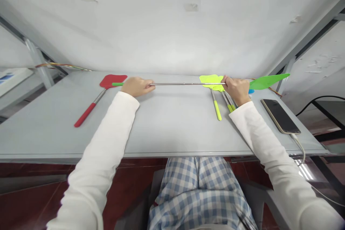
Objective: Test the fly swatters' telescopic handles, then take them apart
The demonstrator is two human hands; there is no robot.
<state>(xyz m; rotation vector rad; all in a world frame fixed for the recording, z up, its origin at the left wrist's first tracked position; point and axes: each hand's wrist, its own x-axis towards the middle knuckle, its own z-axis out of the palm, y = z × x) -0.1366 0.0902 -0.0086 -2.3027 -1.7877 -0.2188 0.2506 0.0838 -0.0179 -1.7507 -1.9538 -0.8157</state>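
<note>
A green fly swatter (185, 84) with a long, thin metal rod is stretched level between my hands above the table. My left hand (137, 86) is closed round its handle end, and the green grip sticks out to the left. Near the green paddle, my right hand (237, 89) is wrapped round the other end. Behind and below that hand lie several yellow-green fly swatters (211, 79), partly covered by it. A red fly swatter (85, 114) rests on the table left of my left hand. A bit of something blue (251, 91) shows beside my right wrist.
On the right of the grey table (172, 125) lies a phone (280, 115) with a white cable (299, 145) plugged in. A white wall (161, 25) stands behind the table. Metal frame posts (39, 61) rise at both sides, and thin coloured wires (61, 65) run along the back left.
</note>
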